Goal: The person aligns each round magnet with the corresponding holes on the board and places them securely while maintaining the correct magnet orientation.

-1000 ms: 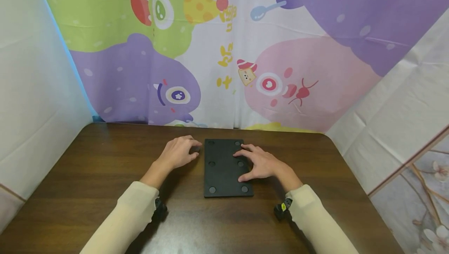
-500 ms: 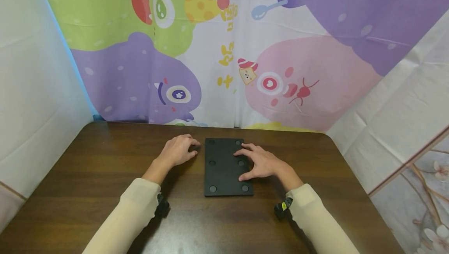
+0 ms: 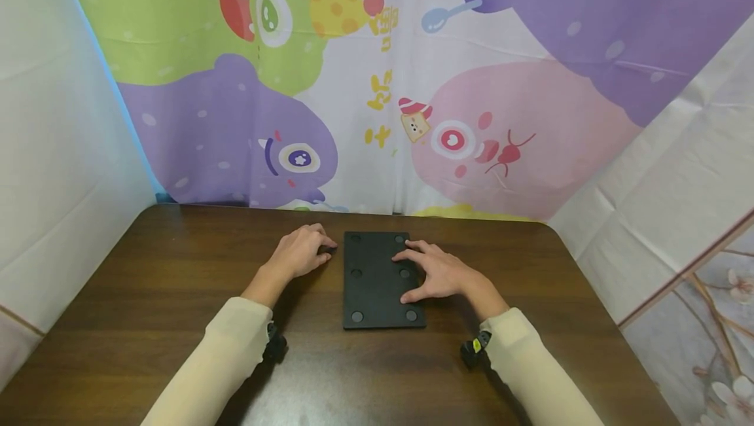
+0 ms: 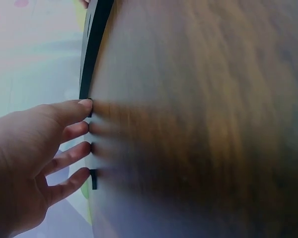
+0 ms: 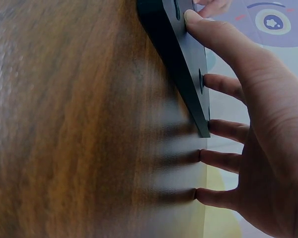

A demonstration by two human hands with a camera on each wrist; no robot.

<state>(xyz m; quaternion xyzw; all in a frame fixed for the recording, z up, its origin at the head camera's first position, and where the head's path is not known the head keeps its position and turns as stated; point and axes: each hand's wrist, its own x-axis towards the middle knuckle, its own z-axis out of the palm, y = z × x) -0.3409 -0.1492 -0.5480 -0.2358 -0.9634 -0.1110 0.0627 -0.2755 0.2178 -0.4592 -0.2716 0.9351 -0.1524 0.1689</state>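
A flat black rectangular board [image 3: 377,295] with several round dark discs set into its face lies in the middle of the table. My right hand [image 3: 444,275] rests at its right side in the head view, fingers spread. In the right wrist view the thumb [image 5: 193,19] lies on the board's face, and the lower fingers touch the wood beyond its end. My left hand [image 3: 297,252] is left of the board, apart from it, its fingertips down at the table. A small dark piece [image 4: 94,179] shows at its lowest fingertip in the left wrist view; its kind is unclear.
The brown wooden table [image 3: 365,380] spreads around both hands. A cloth printed with cartoon creatures [image 3: 377,177] hangs along its far edge. Pale fabric walls [image 3: 59,184] stand at left and right. A small black camera [image 3: 473,352] sits at each wrist.
The left wrist and forearm have shifted slightly to the right, with the left fingers staying nearly in place. The right hand and the board look unmoved.
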